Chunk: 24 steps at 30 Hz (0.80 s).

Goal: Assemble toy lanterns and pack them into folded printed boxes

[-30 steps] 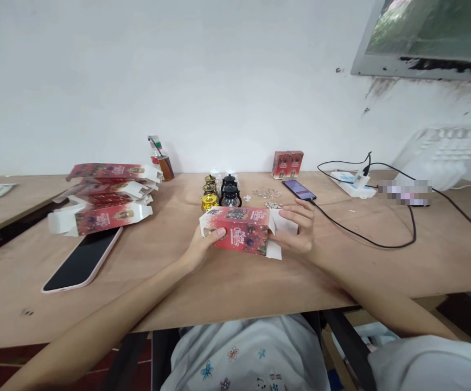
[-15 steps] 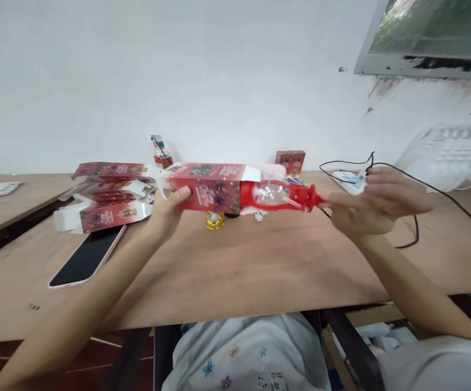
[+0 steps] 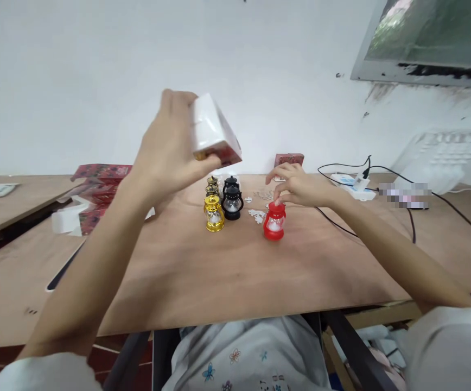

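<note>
My left hand is raised over the table, its fingers wrapped round a small red and white cardboard box. The box is tilted, with a white face towards me. A red toy lantern stands upright on the table. Just over it is my right hand, fingers apart and one fingertip at the lantern's top. To the left of the red lantern stand a gold lantern and a black lantern, with others behind them.
Opened red boxes lie at the left, and a phone is partly hidden by my left arm. White paper cutouts lie near the red lantern. Another red box stands by the wall. Black cables run across the right side.
The red lantern has left the box and now stands on the table, with my right hand above it. My left hand has lifted and turned the box, uncovering the other lanterns.
</note>
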Available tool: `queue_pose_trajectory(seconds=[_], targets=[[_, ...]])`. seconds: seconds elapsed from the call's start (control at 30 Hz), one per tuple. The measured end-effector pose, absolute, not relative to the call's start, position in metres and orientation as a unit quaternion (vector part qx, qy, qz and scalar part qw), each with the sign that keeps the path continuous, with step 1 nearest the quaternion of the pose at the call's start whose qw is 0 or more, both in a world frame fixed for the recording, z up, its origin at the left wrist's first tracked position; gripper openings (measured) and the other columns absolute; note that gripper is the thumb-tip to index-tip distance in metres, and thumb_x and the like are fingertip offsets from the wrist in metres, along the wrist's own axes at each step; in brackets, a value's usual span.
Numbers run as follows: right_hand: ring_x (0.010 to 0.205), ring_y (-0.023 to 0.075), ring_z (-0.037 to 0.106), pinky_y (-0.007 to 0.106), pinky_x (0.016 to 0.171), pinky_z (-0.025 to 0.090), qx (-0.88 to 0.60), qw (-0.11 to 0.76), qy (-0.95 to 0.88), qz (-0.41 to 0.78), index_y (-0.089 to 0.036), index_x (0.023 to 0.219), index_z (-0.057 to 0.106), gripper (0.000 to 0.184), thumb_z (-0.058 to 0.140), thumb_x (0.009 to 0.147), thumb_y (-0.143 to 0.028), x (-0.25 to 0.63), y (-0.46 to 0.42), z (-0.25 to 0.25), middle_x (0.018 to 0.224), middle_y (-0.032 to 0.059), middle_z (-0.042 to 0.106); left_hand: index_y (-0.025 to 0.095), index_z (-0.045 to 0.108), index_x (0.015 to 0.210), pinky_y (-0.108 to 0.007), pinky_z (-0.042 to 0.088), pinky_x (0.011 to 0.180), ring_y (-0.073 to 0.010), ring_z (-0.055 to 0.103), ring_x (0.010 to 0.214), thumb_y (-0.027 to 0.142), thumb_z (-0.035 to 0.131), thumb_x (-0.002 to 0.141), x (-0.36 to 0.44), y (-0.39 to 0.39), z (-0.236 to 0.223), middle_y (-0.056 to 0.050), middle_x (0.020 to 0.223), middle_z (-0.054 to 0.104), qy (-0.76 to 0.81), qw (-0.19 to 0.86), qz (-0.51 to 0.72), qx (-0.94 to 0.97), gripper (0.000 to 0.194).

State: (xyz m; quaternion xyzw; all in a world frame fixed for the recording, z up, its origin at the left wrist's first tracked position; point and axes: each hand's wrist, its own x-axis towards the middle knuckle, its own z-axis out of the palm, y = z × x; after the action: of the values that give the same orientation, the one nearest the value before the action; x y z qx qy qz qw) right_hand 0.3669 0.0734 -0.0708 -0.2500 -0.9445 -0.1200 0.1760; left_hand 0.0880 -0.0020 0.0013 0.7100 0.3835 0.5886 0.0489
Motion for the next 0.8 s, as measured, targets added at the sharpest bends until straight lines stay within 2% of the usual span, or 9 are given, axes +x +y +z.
queue_pose_trajectory(seconds=[0.07, 0.13, 0.23, 0.33, 0.4, 0.53, 0.6, 0.67, 0.8], targets=[[0.101, 0.0268, 0.051, 0.043, 0.082, 0.039, -0.251, 0.130, -0.954, -0.096, -0.023, 0.065, 0.071, 0.016, 0.066, 0.079, -0.029, 0.361, 0.077, -0.069, 0.107, 0.0052, 0.061, 0.010, 0.049, 0.111, -0.060, 0.023, 0.105, -0.0421, 0.042, 0.123, 0.028, 0.088, 0.046, 0.099, -0.010, 0.005, -0.008, 0.114, 0.049, 0.401, 0.022, 0.512, 0.759, 0.079], [0.089, 0.0228, 0.055, 0.037, 0.073, 0.040, -0.256, 0.090, -0.959, -0.079, -0.024, 0.064, 0.071, 0.014, 0.068, 0.077, -0.026, 0.358, 0.077, -0.065, 0.100, 0.0046, 0.063, 0.012, 0.047, 0.110, -0.053, 0.030, 0.105, -0.0378, 0.042, 0.126, 0.035, 0.085, 0.054, 0.103, -0.014, 0.004, -0.008, 0.114, 0.050, 0.384, 0.045, 0.522, 0.760, 0.072], [0.071, 0.0161, 0.056, 0.031, 0.062, 0.039, -0.286, 0.049, -0.956, -0.048, -0.023, 0.062, 0.070, 0.013, 0.070, 0.074, -0.027, 0.359, 0.075, -0.061, 0.095, 0.0032, 0.065, 0.014, 0.051, 0.105, -0.047, 0.033, 0.105, -0.0332, 0.040, 0.127, 0.032, 0.086, 0.055, 0.099, -0.012, -0.002, -0.008, 0.114, 0.052, 0.342, 0.073, 0.595, 0.724, 0.063], [0.066, 0.0149, 0.058, 0.030, 0.060, 0.041, -0.326, 0.050, -0.944, 0.000, -0.023, 0.067, 0.072, 0.012, 0.071, 0.072, -0.034, 0.363, 0.068, -0.053, 0.094, 0.0027, 0.066, 0.016, 0.052, 0.107, -0.051, 0.025, 0.108, -0.0342, 0.032, 0.129, 0.028, 0.087, 0.053, 0.094, 0.005, -0.009, -0.009, 0.119, 0.051, 0.344, -0.009, 0.592, 0.729, 0.065], [0.072, 0.0171, 0.060, 0.031, 0.065, 0.044, -0.344, 0.109, -0.932, 0.010, -0.023, 0.077, 0.072, 0.020, 0.070, 0.072, -0.042, 0.362, 0.058, -0.042, 0.091, 0.0038, 0.067, 0.018, 0.052, 0.108, -0.054, 0.023, 0.107, -0.0357, 0.029, 0.129, 0.032, 0.083, 0.060, 0.091, 0.022, -0.016, -0.010, 0.122, 0.050, 0.356, -0.090, 0.567, 0.738, 0.059], [0.084, 0.0194, 0.061, 0.036, 0.075, 0.047, -0.361, 0.387, -0.848, -0.035, -0.019, 0.089, 0.069, 0.033, 0.054, 0.083, -0.048, 0.341, 0.027, -0.019, 0.093, 0.0061, 0.067, 0.021, 0.046, 0.116, -0.059, 0.025, 0.098, -0.0407, 0.031, 0.127, 0.042, 0.073, 0.070, 0.089, 0.059, -0.036, -0.013, 0.127, 0.047, 0.362, -0.243, 0.506, 0.744, 0.057], [0.083, 0.0191, 0.061, 0.036, 0.075, 0.048, -0.349, 0.470, -0.810, -0.044, -0.018, 0.088, 0.068, 0.034, 0.050, 0.086, -0.046, 0.323, 0.014, -0.016, 0.090, 0.0061, 0.067, 0.022, 0.042, 0.120, -0.057, 0.027, 0.097, -0.0395, 0.035, 0.125, 0.043, 0.069, 0.073, 0.090, 0.070, -0.045, -0.014, 0.128, 0.048, 0.346, -0.283, 0.490, 0.748, 0.059], [0.081, 0.0185, 0.061, 0.036, 0.074, 0.048, -0.353, 0.480, -0.802, -0.040, -0.017, 0.087, 0.067, 0.030, 0.052, 0.086, -0.043, 0.306, 0.008, -0.018, 0.090, 0.0059, 0.068, 0.023, 0.038, 0.124, -0.053, 0.028, 0.097, -0.0350, 0.042, 0.122, 0.043, 0.064, 0.076, 0.094, 0.076, -0.052, -0.013, 0.128, 0.050, 0.321, -0.298, 0.483, 0.759, 0.058], [0.080, 0.0185, 0.062, 0.036, 0.075, 0.048, -0.384, 0.443, -0.809, -0.031, -0.017, 0.086, 0.065, 0.020, 0.058, 0.083, -0.036, 0.289, 0.011, -0.029, 0.090, 0.0056, 0.068, 0.022, 0.038, 0.124, -0.045, 0.037, 0.093, -0.0281, 0.051, 0.114, 0.045, 0.061, 0.078, 0.100, 0.077, -0.059, -0.012, 0.122, 0.056, 0.264, -0.276, 0.455, 0.805, 0.057]])
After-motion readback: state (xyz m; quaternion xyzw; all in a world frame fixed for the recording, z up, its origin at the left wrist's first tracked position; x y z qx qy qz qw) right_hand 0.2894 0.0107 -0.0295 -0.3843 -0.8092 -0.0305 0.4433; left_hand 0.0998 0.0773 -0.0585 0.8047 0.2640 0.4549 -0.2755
